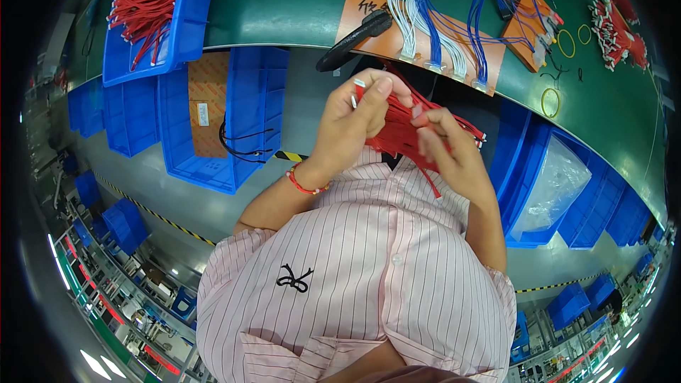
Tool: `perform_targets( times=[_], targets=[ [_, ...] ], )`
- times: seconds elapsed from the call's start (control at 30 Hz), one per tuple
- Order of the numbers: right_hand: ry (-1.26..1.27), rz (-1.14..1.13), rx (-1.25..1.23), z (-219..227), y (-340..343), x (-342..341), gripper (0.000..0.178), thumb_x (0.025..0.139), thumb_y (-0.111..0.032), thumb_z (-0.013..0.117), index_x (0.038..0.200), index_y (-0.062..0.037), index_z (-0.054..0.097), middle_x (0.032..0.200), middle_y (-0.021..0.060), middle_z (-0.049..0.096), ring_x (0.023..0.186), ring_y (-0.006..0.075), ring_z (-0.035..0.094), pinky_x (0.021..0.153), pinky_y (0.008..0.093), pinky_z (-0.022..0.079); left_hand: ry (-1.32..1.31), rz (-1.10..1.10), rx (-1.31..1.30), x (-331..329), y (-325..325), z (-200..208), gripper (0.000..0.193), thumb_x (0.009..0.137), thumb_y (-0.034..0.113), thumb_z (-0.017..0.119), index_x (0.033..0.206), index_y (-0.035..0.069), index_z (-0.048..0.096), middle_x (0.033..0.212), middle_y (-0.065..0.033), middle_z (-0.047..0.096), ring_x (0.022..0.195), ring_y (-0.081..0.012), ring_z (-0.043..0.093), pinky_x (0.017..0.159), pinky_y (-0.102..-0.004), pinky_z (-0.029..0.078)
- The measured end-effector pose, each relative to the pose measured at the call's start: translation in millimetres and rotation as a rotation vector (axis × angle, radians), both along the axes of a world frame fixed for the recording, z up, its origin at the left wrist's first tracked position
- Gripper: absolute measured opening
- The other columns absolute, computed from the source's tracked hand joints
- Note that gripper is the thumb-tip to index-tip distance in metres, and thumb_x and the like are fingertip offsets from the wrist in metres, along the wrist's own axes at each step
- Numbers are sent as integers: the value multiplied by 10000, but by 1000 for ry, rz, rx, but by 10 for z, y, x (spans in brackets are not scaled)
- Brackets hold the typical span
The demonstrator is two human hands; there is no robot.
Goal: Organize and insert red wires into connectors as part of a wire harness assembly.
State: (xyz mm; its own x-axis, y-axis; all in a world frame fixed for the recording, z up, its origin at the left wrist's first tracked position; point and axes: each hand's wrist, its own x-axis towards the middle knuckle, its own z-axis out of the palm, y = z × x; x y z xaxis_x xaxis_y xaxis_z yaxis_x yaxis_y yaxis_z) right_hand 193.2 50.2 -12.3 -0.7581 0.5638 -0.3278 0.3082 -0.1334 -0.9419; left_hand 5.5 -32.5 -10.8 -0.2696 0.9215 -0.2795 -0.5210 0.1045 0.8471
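My left hand (355, 117) is closed round a red cable, whose white end pokes out between thumb and fingers. My right hand (457, 152) is just to its right, thumb and forefinger pinched at a pale connector end of a red cable; its other fingers are slightly blurred. Beneath both hands, a bundle of red cables (397, 136) with white ends lies across my lap, partly covered by the fingers.
A blue bin (195, 25) heaped with red cables (145, 0) stands on the green table (277, 0) at the left. White and blue wires (404, 7) spread over an orange board (355, 18) with a black curved handle (355, 41). Blue crates (266, 99) sit under the table.
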Motion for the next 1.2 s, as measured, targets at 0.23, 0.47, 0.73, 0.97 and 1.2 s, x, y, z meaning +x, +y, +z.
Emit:
perform_targets(
  times=[0.23, 0.47, 0.73, 0.97, 1.2],
  targets=[
    [67, 83, -140, 100, 69, 8, 282, 1057, -213, 450, 1064, -2, 636, 656, -28, 438, 590, 59, 397, 544, 246, 341, 50, -179, 48, 138, 14, 26, 327, 1046, 215, 474, 1255, -7, 592, 967, -29, 684, 502, 23, 309, 446, -169, 256],
    [-40, 192, -275, 44, 217, 68, 232, 1026, -164, 513, 1121, 8, 636, 764, -3, 526, 692, 71, 471, 619, 235, 420, -30, -40, 1, -6, 17, 118, 219, 1040, 197, 498, 1000, 4, 592, 858, -55, 639, 477, 14, 294, 425, -184, 224],
    [-12, 7, -1, -96, 263, 448, 204, 976, -96, 566, 1098, -12, 706, 799, 45, 633, 719, 101, 548, 674, 254, 456, -52, 166, -22, 45, 41, 3, 228, 1013, 241, 572, 957, 22, 604, 696, 19, 505, 497, 11, 306, 426, -184, 203],
    [-67, -40, 12, 22, 243, 343, 208, 944, -64, 611, 1134, -14, 677, 747, 10, 569, 687, 78, 524, 671, 229, 436, 38, 103, -99, 99, 138, -75, 247, 1007, 226, 582, 933, -6, 622, 700, 25, 503, 510, -3, 314, 436, -191, 206],
    [97, -256, -257, -24, 345, 608, 156, 889, 7, 642, 1036, -13, 593, 829, 25, 613, 780, 96, 592, 722, 245, 459, 5, 125, -95, 70, 210, 6, 228, 984, 176, 606, 1025, -44, 649, 728, 17, 538, 485, 10, 295, 421, -189, 199]
  ],
)
